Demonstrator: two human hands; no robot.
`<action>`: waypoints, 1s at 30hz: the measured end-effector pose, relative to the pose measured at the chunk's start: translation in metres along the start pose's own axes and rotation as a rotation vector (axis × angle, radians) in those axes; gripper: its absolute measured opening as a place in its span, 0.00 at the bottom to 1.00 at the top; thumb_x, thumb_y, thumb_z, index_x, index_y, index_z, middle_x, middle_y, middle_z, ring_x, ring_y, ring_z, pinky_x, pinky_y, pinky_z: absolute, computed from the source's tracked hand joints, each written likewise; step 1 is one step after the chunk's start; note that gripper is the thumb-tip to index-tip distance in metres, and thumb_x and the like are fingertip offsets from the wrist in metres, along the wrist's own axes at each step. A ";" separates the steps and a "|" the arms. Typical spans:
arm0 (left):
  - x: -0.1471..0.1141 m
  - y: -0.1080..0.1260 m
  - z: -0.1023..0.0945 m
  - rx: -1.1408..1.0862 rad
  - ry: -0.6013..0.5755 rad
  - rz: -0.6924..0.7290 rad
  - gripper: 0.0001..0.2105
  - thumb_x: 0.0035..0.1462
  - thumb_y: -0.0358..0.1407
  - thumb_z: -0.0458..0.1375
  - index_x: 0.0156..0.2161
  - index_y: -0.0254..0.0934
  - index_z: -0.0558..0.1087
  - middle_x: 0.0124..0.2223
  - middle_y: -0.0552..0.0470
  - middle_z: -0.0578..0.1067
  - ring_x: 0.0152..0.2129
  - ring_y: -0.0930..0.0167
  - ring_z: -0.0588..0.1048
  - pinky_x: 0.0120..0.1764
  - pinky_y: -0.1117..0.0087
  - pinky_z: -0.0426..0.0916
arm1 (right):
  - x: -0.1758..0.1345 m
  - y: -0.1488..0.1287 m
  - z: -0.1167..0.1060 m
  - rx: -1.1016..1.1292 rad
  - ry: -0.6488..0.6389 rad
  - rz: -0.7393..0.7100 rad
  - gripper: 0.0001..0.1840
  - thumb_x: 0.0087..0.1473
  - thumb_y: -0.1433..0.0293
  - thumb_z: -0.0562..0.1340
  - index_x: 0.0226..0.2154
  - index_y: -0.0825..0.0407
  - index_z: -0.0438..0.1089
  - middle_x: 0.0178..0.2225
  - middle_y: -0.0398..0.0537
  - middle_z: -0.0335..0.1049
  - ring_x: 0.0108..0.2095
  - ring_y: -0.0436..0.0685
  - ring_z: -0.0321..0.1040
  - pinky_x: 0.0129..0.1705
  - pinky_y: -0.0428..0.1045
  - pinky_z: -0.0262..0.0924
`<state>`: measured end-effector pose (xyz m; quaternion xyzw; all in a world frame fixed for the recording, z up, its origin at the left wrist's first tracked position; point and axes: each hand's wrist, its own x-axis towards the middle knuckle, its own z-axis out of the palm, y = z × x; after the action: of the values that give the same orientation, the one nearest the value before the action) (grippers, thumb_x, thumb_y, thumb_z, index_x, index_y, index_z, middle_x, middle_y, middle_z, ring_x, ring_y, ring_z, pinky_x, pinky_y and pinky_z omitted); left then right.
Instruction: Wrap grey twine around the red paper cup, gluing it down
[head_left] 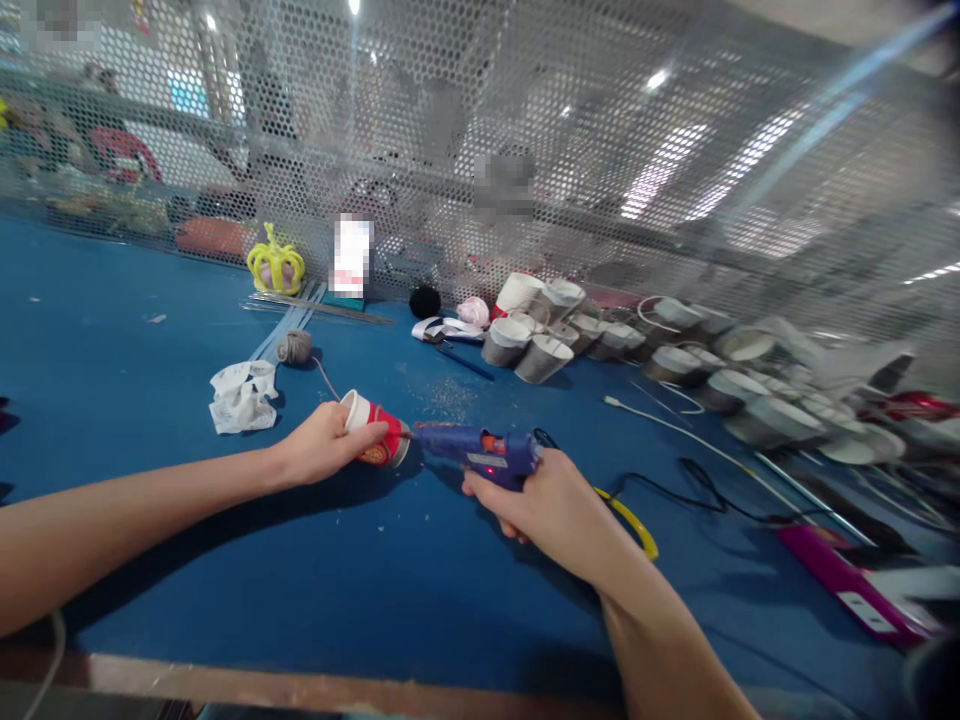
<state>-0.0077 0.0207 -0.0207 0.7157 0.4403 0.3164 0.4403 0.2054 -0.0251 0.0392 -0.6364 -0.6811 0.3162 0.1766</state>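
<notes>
A red and white paper cup (385,445) is tilted on its side in my left hand (326,442), its white rim toward the left. Grey yarn is wound around the cup's base end, and a strand runs back to a small grey yarn ball (295,347). My right hand (551,500) is closed around the handle of a blue hot glue gun (480,450) with a lit red light. The gun's nozzle points left and meets or nearly meets the cup's base end; the exact contact is too small to tell.
Many grey-wrapped cups (544,358) line the back right along a perforated metal screen (420,120). A crumpled white tissue (244,397) and a yellow crown-shaped piece (275,265) lie at left. Black cable (697,490), yellow-handled tool (634,525) and purple power strip (847,580) lie right.
</notes>
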 end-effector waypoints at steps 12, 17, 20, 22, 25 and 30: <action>-0.002 -0.001 0.001 0.126 0.020 0.061 0.19 0.53 0.42 0.47 0.21 0.30 0.68 0.18 0.57 0.60 0.16 0.78 0.56 0.18 0.78 0.52 | 0.003 -0.002 -0.001 0.010 -0.002 0.033 0.13 0.43 0.62 0.57 0.19 0.54 0.63 0.09 0.39 0.58 0.12 0.46 0.55 0.14 0.42 0.52; -0.005 0.000 0.001 0.225 -0.001 0.170 0.18 0.55 0.40 0.46 0.21 0.30 0.68 0.18 0.56 0.63 0.17 0.78 0.60 0.20 0.79 0.55 | 0.008 -0.001 0.000 -0.004 0.013 0.026 0.13 0.43 0.62 0.57 0.17 0.54 0.61 0.09 0.39 0.59 0.12 0.46 0.56 0.16 0.42 0.54; -0.007 0.002 0.001 0.265 -0.025 0.238 0.17 0.55 0.37 0.46 0.23 0.31 0.70 0.20 0.54 0.67 0.18 0.77 0.63 0.22 0.79 0.57 | 0.010 0.001 0.001 -0.007 -0.001 -0.008 0.13 0.45 0.63 0.56 0.18 0.54 0.62 0.09 0.40 0.59 0.12 0.47 0.56 0.17 0.43 0.55; -0.008 0.002 0.001 0.283 -0.023 0.260 0.16 0.55 0.36 0.46 0.23 0.31 0.70 0.21 0.53 0.69 0.19 0.77 0.65 0.23 0.79 0.58 | 0.012 0.001 0.001 -0.012 -0.005 -0.016 0.13 0.45 0.63 0.55 0.18 0.55 0.62 0.09 0.40 0.59 0.12 0.47 0.56 0.17 0.43 0.55; -0.008 0.002 0.001 0.280 -0.022 0.259 0.16 0.55 0.36 0.46 0.22 0.31 0.69 0.20 0.54 0.69 0.18 0.77 0.64 0.22 0.79 0.57 | 0.013 0.001 0.002 -0.011 -0.008 -0.025 0.14 0.45 0.63 0.55 0.18 0.55 0.63 0.09 0.40 0.59 0.12 0.47 0.56 0.17 0.43 0.56; -0.004 -0.001 0.001 0.180 0.006 0.142 0.18 0.54 0.40 0.47 0.19 0.32 0.65 0.18 0.57 0.61 0.17 0.78 0.59 0.20 0.78 0.54 | 0.010 0.000 0.001 0.011 0.002 -0.006 0.13 0.44 0.63 0.56 0.17 0.55 0.63 0.09 0.40 0.59 0.12 0.47 0.56 0.16 0.42 0.55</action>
<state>-0.0088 0.0169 -0.0220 0.7807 0.4164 0.3079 0.3496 0.2034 -0.0157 0.0365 -0.6335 -0.6812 0.3188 0.1816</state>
